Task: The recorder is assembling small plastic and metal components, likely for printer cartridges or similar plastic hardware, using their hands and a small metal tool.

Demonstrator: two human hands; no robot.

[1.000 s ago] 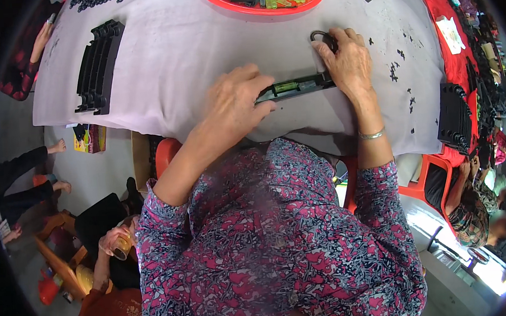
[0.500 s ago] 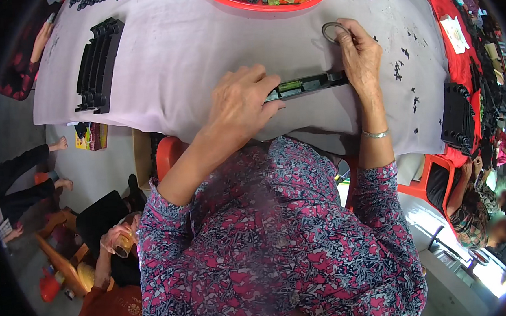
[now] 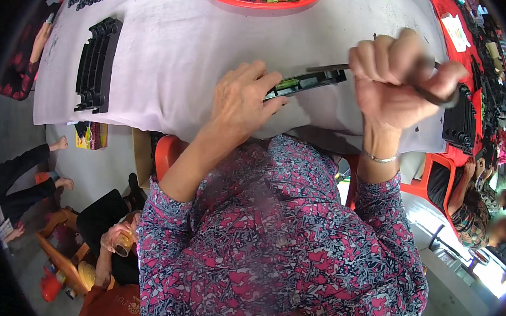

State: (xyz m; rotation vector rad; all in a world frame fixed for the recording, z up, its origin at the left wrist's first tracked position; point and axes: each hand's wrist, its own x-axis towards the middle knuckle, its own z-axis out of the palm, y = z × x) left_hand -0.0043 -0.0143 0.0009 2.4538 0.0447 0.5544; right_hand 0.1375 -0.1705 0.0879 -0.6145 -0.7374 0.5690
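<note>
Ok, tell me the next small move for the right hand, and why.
Probably bring the thin dark tool down to the right end of the black strip with the green insert. The right hand is fisted around that tool, lifted off the pale cloth-covered table, its tip pointing toward the strip, while the left hand presses the strip's left end flat.

Even, soft daylight fills the scene; the pale counter at twelve o'clock is bright but not blown out. Glare burns white at five o'clock. Shadows stay faint. The raised right hand is slightly motion-blurred. Fisheye bending curves the counter's edges, and a black vignette rings the rim.
</note>
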